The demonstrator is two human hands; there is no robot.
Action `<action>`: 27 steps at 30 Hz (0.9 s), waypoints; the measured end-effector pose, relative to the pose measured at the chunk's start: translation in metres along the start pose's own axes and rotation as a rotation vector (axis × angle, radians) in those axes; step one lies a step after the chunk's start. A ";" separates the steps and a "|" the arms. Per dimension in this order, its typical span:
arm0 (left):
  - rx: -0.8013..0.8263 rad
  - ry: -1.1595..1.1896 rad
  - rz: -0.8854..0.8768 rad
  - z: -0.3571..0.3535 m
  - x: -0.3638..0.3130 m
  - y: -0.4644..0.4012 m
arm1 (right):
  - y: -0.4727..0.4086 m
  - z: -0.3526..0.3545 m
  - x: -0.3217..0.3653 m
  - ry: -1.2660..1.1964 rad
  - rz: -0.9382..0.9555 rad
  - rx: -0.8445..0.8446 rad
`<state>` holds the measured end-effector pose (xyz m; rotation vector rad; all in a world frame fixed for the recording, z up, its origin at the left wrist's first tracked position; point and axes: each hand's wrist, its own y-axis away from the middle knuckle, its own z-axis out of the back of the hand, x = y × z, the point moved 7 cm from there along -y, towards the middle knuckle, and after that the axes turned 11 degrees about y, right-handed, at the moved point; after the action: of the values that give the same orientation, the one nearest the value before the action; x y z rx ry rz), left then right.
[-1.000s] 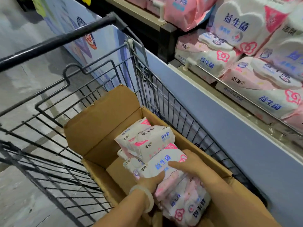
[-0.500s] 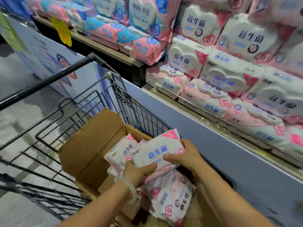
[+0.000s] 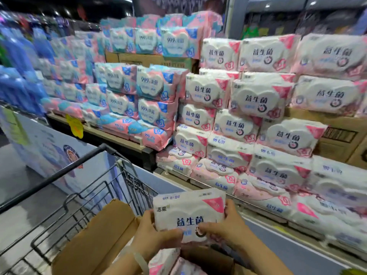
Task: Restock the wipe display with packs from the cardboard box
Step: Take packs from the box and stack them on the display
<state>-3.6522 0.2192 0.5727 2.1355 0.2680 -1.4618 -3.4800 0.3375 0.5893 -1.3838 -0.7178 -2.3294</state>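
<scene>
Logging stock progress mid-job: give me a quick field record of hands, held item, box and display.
left hand: grips held pack's lower left edge
right hand: grips its lower right edge
held item: white-and-pink soft wipe pack with blue lettering, lifted above box
brown cardboard box: open, in black wire trolley, more packs inside
display: matching white-and-pink stacked packs ahead, right

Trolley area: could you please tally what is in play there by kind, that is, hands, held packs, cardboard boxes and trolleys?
Hands: 2 (left hand, right hand)
Held wipe pack: 1
Cardboard box: 1
Trolley: 1
Total: 5
</scene>
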 end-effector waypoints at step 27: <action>0.385 -0.066 -0.563 -0.121 -0.320 -0.160 | -0.114 0.161 0.269 0.100 0.357 -0.557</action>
<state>-3.7525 0.4597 0.8457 2.4266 0.6504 -2.0302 -3.5513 0.5147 0.8625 -1.4387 0.2232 -2.3626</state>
